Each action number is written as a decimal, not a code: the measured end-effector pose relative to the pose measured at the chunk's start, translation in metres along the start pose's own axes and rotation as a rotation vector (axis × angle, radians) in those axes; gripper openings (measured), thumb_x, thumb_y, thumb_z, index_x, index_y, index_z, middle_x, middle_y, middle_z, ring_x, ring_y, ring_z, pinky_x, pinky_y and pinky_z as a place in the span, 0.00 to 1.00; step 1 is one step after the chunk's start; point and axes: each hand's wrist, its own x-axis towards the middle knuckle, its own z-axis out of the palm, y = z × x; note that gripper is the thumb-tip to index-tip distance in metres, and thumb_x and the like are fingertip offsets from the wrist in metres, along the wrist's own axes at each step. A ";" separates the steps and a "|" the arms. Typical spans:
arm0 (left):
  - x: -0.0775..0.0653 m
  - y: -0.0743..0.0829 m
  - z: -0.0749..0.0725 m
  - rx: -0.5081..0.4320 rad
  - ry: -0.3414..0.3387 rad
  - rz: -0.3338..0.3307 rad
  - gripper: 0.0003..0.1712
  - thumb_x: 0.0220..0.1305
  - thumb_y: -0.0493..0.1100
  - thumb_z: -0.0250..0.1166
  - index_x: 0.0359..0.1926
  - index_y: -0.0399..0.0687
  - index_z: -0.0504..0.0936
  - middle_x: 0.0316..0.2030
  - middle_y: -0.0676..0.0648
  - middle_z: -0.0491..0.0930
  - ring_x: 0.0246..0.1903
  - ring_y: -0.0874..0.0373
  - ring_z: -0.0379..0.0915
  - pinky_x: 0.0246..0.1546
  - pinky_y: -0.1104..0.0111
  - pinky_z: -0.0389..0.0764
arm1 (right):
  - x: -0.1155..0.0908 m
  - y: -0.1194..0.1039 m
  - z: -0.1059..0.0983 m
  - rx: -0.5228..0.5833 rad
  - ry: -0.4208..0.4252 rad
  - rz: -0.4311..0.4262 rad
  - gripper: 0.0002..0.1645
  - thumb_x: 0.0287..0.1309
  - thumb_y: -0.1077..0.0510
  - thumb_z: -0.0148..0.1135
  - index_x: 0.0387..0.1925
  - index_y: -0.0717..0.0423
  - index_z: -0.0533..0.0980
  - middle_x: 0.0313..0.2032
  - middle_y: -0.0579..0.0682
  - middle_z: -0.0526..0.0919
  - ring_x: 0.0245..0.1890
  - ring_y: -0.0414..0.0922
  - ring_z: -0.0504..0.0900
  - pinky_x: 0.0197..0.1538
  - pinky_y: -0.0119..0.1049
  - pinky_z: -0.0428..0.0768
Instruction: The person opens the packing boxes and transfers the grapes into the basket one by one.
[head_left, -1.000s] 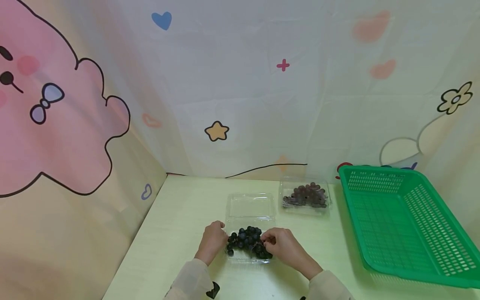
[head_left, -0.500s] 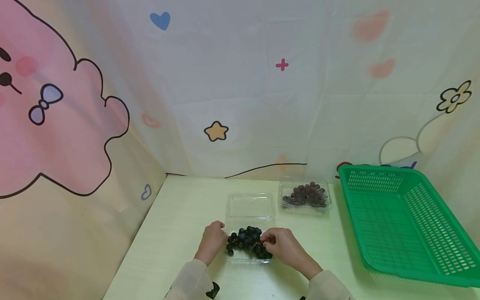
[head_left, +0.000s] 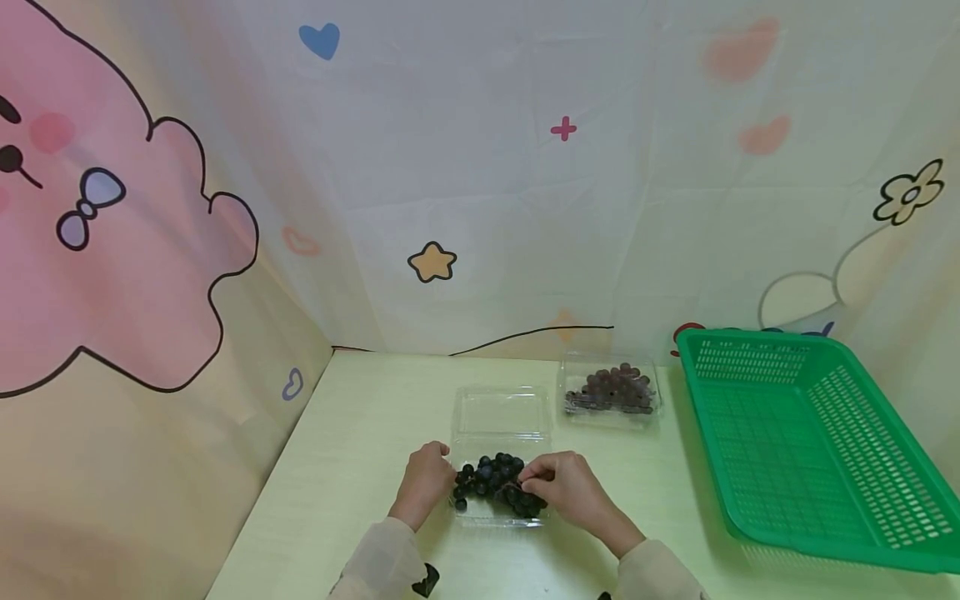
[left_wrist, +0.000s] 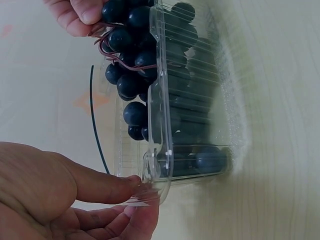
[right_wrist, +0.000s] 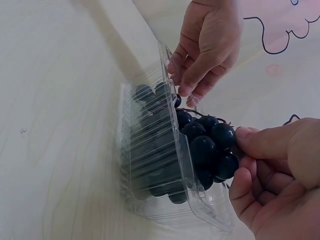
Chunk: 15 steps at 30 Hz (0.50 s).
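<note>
An open clear plastic clamshell container holds a bunch of dark grapes, its lid folded back flat on the table. My left hand pinches the container's left rim between thumb and fingers; the rim shows close up in the left wrist view. On the other side, my right hand pinches the bunch at its thin reddish stem. In the right wrist view several grapes bulge above the rim, right at the right fingertips, while others lie low inside.
Behind and to the right stands a second clear container with reddish grapes. A large green basket takes up the table's right side. A printed curtain hangs along the table's back edge.
My right hand has shifted up slightly, and the stem and right part of the bunch have moved a little with it. My left hand stays at the container's rim.
</note>
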 end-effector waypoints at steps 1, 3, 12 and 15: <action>0.000 0.000 0.000 -0.003 -0.001 -0.002 0.20 0.59 0.25 0.56 0.52 0.22 0.79 0.39 0.34 0.84 0.29 0.51 0.73 0.28 0.62 0.77 | 0.000 0.000 0.000 0.004 -0.001 0.001 0.03 0.64 0.66 0.69 0.35 0.59 0.87 0.34 0.47 0.88 0.31 0.41 0.85 0.32 0.32 0.80; 0.000 0.000 0.000 -0.006 -0.001 -0.004 0.20 0.58 0.25 0.55 0.52 0.22 0.79 0.38 0.34 0.84 0.28 0.51 0.71 0.27 0.63 0.76 | 0.001 0.000 -0.001 0.002 0.001 -0.007 0.04 0.64 0.66 0.69 0.35 0.57 0.87 0.34 0.47 0.88 0.32 0.41 0.85 0.32 0.32 0.81; 0.001 -0.003 0.002 -0.018 0.006 -0.016 0.21 0.58 0.25 0.54 0.53 0.22 0.79 0.38 0.34 0.84 0.27 0.52 0.70 0.25 0.64 0.73 | 0.002 -0.008 -0.006 -0.014 0.027 -0.075 0.07 0.63 0.69 0.68 0.34 0.56 0.86 0.31 0.45 0.86 0.27 0.37 0.81 0.31 0.32 0.81; 0.000 -0.002 0.002 -0.015 0.019 -0.002 0.20 0.57 0.26 0.55 0.51 0.23 0.79 0.38 0.35 0.84 0.28 0.50 0.72 0.27 0.63 0.75 | 0.003 -0.012 -0.008 -0.007 0.034 -0.072 0.07 0.63 0.68 0.68 0.34 0.55 0.86 0.30 0.44 0.85 0.27 0.37 0.79 0.30 0.32 0.80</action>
